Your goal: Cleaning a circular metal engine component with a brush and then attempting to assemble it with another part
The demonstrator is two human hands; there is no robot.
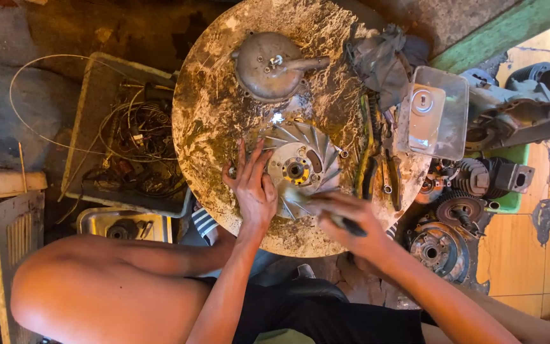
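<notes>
A round finned metal fan wheel (300,162) lies flat on a worn round table (224,121). My left hand (253,185) rests open on the wheel's left edge, fingers spread. My right hand (348,220) is blurred at the wheel's near right rim and grips a dark slim tool (351,226). A grey domed metal cover (268,64) with a short arm sits farther back on the table.
A grey rag (383,54) and a clear plastic box (434,111) lie at the table's right. Hand tools (377,169) lie beside the wheel. Engine parts (466,204) crowd the floor at right. A tray of wires (132,140) stands at left.
</notes>
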